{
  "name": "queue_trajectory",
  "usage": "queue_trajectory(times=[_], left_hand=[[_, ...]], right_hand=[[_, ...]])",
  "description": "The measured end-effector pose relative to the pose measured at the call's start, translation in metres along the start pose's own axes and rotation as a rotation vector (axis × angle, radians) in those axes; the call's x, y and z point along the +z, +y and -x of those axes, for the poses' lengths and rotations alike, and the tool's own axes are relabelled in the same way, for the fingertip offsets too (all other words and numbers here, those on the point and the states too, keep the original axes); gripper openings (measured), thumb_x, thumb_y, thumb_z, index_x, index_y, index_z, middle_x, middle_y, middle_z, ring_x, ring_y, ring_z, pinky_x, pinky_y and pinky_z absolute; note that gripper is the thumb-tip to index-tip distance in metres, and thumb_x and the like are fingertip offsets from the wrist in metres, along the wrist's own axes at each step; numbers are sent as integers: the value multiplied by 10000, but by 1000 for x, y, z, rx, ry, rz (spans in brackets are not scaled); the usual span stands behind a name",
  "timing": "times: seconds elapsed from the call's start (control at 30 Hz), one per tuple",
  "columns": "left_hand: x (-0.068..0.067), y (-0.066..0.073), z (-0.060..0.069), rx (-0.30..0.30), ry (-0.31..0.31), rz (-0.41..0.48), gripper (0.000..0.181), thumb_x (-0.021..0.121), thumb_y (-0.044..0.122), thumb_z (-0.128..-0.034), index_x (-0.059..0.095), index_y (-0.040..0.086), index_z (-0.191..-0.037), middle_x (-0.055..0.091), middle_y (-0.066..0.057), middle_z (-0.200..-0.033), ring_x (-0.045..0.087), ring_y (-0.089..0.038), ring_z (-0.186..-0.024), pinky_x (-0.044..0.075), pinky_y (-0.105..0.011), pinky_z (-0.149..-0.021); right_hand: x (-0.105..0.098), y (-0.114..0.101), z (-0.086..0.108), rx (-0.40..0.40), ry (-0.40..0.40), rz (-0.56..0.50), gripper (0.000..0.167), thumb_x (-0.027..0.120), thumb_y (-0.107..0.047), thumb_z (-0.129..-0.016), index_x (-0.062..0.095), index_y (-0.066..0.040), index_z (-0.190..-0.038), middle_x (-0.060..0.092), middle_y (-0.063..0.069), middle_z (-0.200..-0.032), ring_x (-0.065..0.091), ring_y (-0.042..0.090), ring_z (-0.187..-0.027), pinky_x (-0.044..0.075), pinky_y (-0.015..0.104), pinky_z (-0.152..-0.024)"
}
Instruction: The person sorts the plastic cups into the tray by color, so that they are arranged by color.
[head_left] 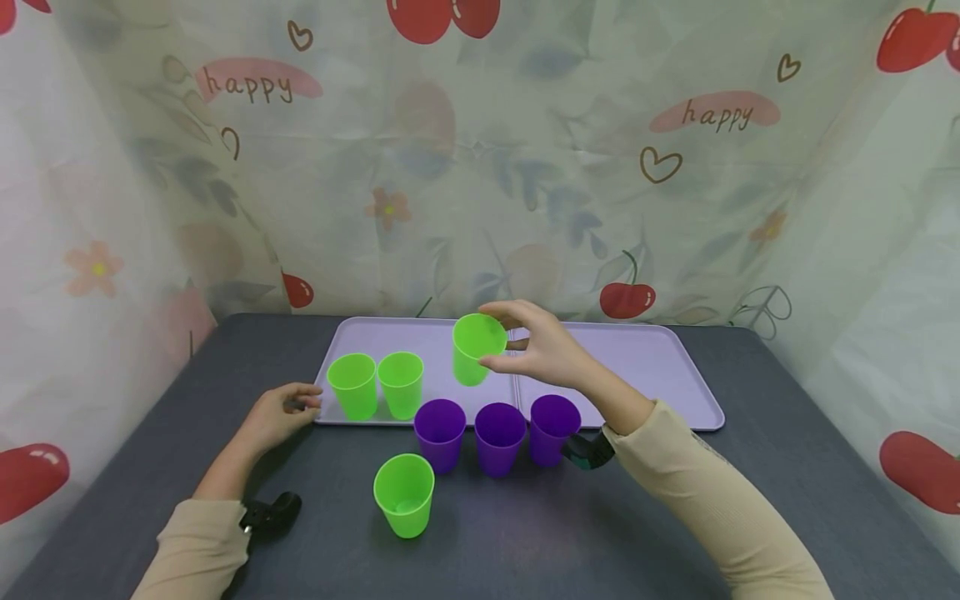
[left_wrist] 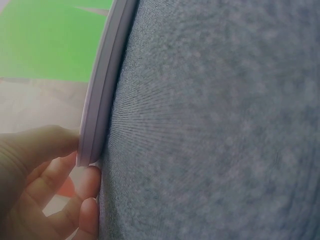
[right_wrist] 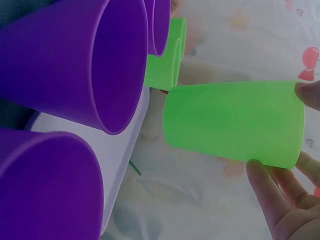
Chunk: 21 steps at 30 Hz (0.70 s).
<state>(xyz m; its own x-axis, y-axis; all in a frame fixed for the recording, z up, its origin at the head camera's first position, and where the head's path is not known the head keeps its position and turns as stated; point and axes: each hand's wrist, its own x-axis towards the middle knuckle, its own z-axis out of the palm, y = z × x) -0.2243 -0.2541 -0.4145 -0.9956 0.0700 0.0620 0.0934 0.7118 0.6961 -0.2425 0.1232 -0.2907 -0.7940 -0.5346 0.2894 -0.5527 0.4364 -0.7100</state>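
My right hand [head_left: 543,346] holds a bright green cup [head_left: 468,358] by its rim, between thumb and fingers, above the pale lilac tray [head_left: 615,358]. The right wrist view shows this cup from the side with fingertips [right_wrist: 262,185] at its rim. Two more green cups stand upright on the tray's left part, one at the left [head_left: 352,387], the other [head_left: 401,387] beside it. At the tray's left edge, my left hand [head_left: 277,417] grips the rim [left_wrist: 102,85], its thumb and fingers bent around the corner in the left wrist view.
Three purple cups [head_left: 498,442] stand in a row along the tray's front edge. A fourth cup, green [head_left: 405,496], stands upright on the dark grey table [head_left: 562,533] nearer to me. Behind the table hangs a patterned curtain [head_left: 480,167].
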Motion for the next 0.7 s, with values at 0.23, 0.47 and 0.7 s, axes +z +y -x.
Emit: queue_trajectory(times=[0.23, 0.47, 0.7], left_hand=[[-1, 1, 0, 3, 1, 6, 347, 639, 87, -853, 577, -85, -1148, 656, -262, -1018, 641, -319, -851, 458, -283, -638], [1, -2, -1, 6, 4, 7, 331, 623, 67, -851, 583, -76, -1147, 658, -256, -1019, 641, -310, -858, 458, -283, -650], [1, -2, -1, 3, 7, 0, 326, 617, 62, -850, 587, -67, -1148, 661, -249, -1021, 638, -302, -861, 455, -280, -654]], right_hand=[[5, 4, -11, 35, -57, 22, 617, 751, -154, -755, 503, -38, -1308, 514, 142, -1182, 568, 280, -1061, 542, 300, -815], [10, 6, -21, 61, -125, 65, 639, 749, -164, -756, 490, -7, -1319, 496, 174, -1214, 554, 314, -1098, 540, 251, -799], [13, 9, -32, 50, -169, 155, 613, 759, -200, -744, 533, -20, -1284, 527, 172, -1168, 579, 320, -1083, 539, 236, -778]])
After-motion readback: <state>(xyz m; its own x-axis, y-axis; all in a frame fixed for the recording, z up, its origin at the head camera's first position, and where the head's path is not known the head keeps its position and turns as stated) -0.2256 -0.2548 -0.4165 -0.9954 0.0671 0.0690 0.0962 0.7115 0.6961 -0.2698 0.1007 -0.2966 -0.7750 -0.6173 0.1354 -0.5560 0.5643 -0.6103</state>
